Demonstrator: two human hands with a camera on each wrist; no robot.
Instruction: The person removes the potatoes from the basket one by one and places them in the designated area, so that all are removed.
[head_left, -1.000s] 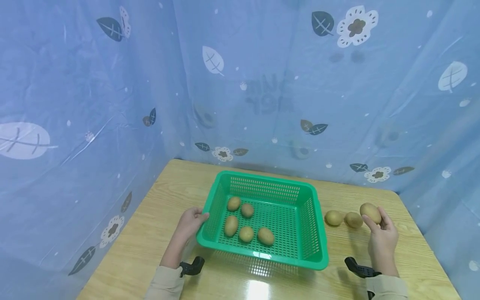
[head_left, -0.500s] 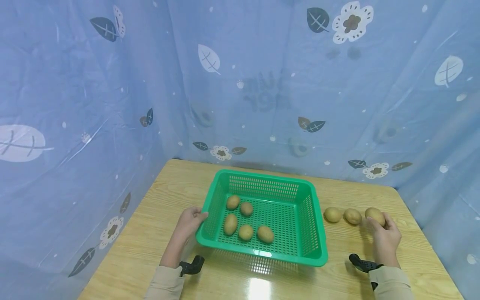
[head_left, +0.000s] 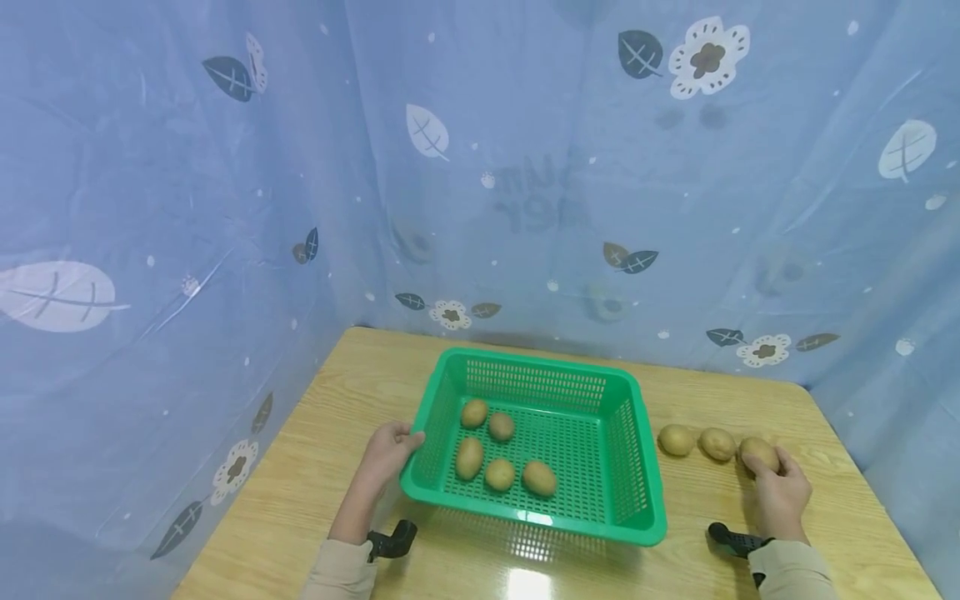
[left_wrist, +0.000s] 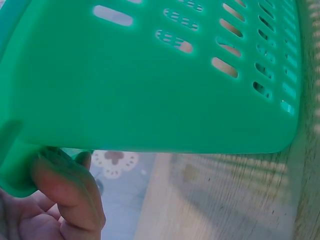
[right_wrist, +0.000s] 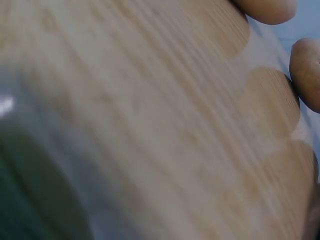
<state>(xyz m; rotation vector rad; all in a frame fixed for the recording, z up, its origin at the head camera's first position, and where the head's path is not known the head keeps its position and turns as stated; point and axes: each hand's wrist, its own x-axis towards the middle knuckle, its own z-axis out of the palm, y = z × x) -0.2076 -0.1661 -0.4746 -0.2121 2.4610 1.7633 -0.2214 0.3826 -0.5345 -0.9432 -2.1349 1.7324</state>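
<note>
Left hand [head_left: 387,457] pinches green basket [head_left: 536,362]; right hand [head_left: 783,493] grips potato [head_left: 757,451] farthest right of it. Go light, could roll.

On the table [head_left: 360,375], five potatoes [head_left: 539,478] lie in the basket [head_left: 585,527], three more [head_left: 717,444] in a row to its right

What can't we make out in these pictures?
Head: part of the rightmost potato, covered by the right hand.
Left wrist: five potatoes inside the basket, largely or wholly blocked by its wall.
Right wrist: two potatoes, cut off by top and right edges.
Right wrist: dark green shape, lower left, too blurred to name.
</note>
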